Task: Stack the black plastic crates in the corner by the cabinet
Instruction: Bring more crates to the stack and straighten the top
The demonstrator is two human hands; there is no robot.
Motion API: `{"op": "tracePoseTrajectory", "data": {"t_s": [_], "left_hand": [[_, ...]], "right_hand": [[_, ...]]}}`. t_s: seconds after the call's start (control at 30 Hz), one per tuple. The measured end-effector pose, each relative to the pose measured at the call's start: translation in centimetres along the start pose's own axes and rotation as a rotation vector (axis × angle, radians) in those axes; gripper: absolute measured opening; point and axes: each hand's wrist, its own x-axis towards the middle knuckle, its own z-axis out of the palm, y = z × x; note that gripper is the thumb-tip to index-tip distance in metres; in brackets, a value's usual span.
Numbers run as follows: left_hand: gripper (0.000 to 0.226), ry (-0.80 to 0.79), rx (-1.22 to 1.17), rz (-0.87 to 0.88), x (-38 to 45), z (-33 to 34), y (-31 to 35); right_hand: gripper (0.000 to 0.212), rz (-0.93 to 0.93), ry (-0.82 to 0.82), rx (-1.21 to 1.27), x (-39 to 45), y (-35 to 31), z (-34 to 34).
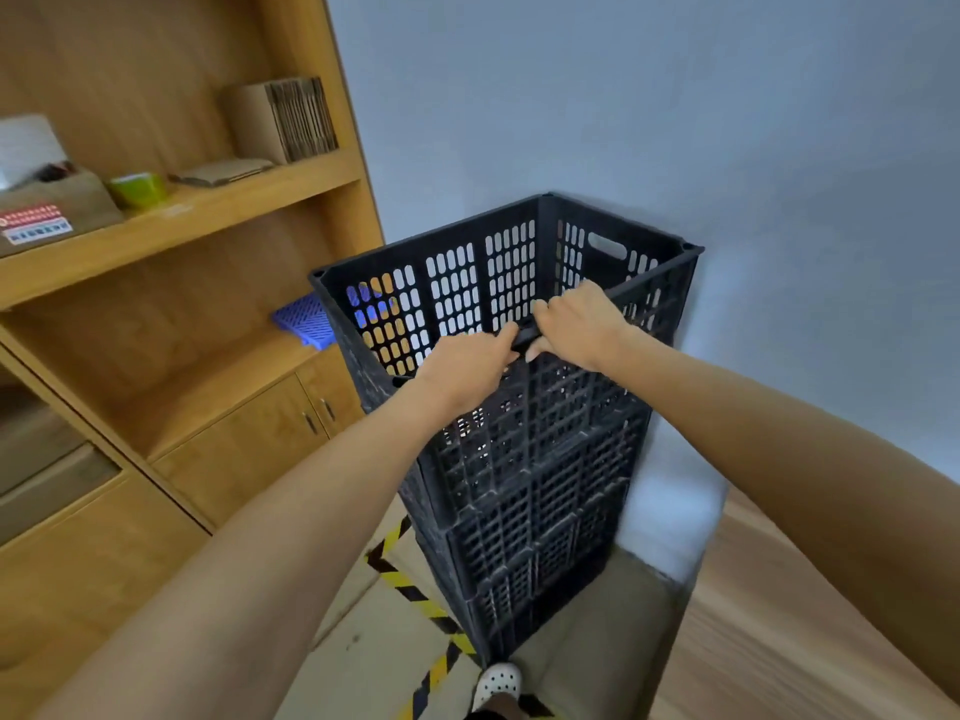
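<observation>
A cabinet (171, 283) is standing left of the fingers, a blue mat (304, 319) lying on its shelf; striped tape (415, 595) is running below. The crates (524, 459) are standing stacked in the corner. Both hands, left (465, 368) and right (582, 324), are curling closed over the top crate's near rim, fingers inside.

Black slotted plastic crates (524, 459) – stacked upright, top one empty – in corner beside wooden cabinet (171, 324)
</observation>
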Motion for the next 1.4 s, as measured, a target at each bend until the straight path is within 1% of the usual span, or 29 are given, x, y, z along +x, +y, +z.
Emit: {"op": "tracePoseTrajectory", "data": {"t_s": [0.07,0.13,0.27,0.33,0.4,0.47,0.53,0.7,0.9,1.03,1.2,1.27,1.33,1.4], "left_hand": [[0.030,0.015,0.030,0.018,-0.4,0.1,-1.7],[0.029,0.026,0.045,0.049,-0.7,0.4,-3.2],[0.031,0.012,0.085,0.122,-1.2,0.7,-6.9],[0.036,0.017,0.123,0.149,-1.5,0.9,-9.3],[0.046,0.032,0.137,0.183,-1.8,1.5,-12.1],[0.055,0.048,0.101,0.224,-1.9,2.4,-14.9],[0.059,0.062,0.078,0.246,-1.9,3.1,-17.0],[0.060,0.096,0.077,0.272,-1.7,4.0,-19.4],[0.061,0.145,0.060,0.336,-1.8,4.5,-22.3],[0.061,0.194,0.085,0.390,-2.3,4.8,-25.3],[0.054,0.245,0.067,0.466,-3.9,5.3,-29.1],[0.052,0.249,0.042,0.473,-4.3,5.3,-30.2],[0.051,0.259,0.019,0.467,-4.6,5.3,-30.6],[0.056,0.251,-0.018,0.432,-5.0,5.2,-30.5]], "right_hand": [[0.061,-0.005,-0.003,-0.028,0.9,-1.1,-0.8],[0.064,0.001,-0.025,-0.006,1.9,-1.8,-1.0],[0.068,-0.017,-0.062,-0.032,4.3,-3.5,-1.8],[0.064,-0.035,-0.071,-0.093,5.7,-5.1,-2.7],[0.059,-0.048,-0.116,-0.168,7.4,-7.1,-3.4],[0.057,-0.024,-0.174,-0.199,8.9,-8.9,-4.3],[0.059,-0.009,-0.175,-0.206,10.0,-9.7,-5.2],[0.072,-0.055,-0.106,-0.134,11.6,-10.3,-5.2],[0.072,-0.047,-0.120,-0.076,14.0,-11.8,-5.2],[0.073,0.002,-0.167,-0.037,15.3,-13.8,-6.4],[0.072,0.047,-0.197,-0.012,16.6,-17.3,-8.4],[0.073,0.072,-0.211,-0.019,17.0,-18.6,-9.2],[0.072,0.103,-0.260,-0.012,17.3,-19.3,-9.9],[0.072,0.151,-0.298,0.009,16.9,-19.6,-10.3]]}}
